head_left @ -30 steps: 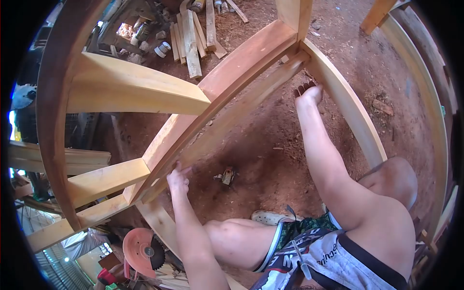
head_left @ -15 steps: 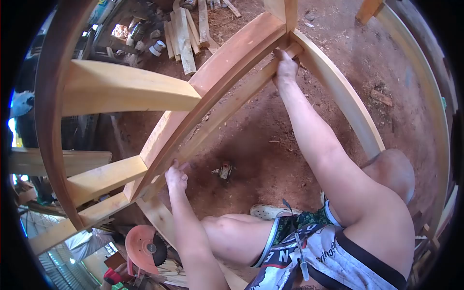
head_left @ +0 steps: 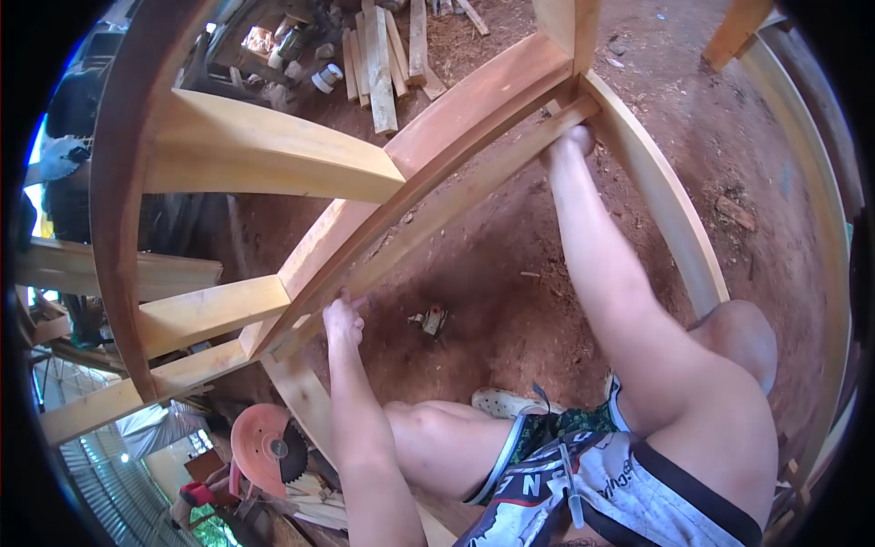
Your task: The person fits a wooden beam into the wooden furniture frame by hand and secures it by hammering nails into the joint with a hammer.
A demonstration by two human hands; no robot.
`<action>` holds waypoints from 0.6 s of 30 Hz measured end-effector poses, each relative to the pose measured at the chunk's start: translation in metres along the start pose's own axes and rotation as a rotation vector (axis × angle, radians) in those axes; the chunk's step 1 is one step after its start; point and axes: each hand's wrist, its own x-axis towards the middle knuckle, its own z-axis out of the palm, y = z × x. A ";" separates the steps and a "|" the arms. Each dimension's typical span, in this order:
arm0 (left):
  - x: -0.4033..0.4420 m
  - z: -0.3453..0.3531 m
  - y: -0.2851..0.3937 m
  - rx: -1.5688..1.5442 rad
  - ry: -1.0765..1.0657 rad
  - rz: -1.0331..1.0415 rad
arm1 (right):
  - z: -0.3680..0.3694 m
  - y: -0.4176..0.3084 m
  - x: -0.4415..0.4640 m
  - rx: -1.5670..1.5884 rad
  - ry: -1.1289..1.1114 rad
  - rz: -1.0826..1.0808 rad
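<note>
A pale inner wooden rail [head_left: 456, 202] runs diagonally beneath the reddish beam [head_left: 481, 100] of a large wooden frame. Near the rail's lower end is my left hand [head_left: 343, 321], its fingers partly curled against the rail's edge and one finger sticking out to the right. My right hand [head_left: 574, 144] presses at the underside of the rail's upper end, close to the corner with the curved side piece [head_left: 658, 182]. Its fingers are hidden from view.
Cut boards [head_left: 378, 68] and a white container [head_left: 326, 78] lie on the dirt floor. A circular saw with an orange guard [head_left: 259, 442] is at the lower left, near a co-worker's red sleeve [head_left: 196, 494]. Frame rails [head_left: 273, 146] extend left.
My right hand, earlier open below the corner, went up onto the rail's upper end and now sits lower against its underside. The rail has tilted slightly. My left hand has stayed at the lower end.
</note>
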 end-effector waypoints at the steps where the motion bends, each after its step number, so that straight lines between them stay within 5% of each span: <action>1: 0.000 0.001 -0.001 0.003 0.009 -0.011 | 0.008 0.011 0.002 0.099 -0.147 0.021; 9: 0.003 0.005 0.002 -0.014 0.067 -0.022 | -0.017 -0.031 -0.023 0.003 -0.063 0.067; 10: 0.002 0.005 0.002 -0.038 0.060 -0.024 | -0.027 -0.033 -0.018 -0.101 0.092 0.082; 13: -0.020 0.025 0.010 0.018 0.182 0.045 | -0.001 -0.001 -0.017 0.125 -0.033 0.145; 18: 0.002 0.016 0.006 -0.040 0.142 -0.004 | 0.003 0.019 0.015 -0.189 -0.036 -0.079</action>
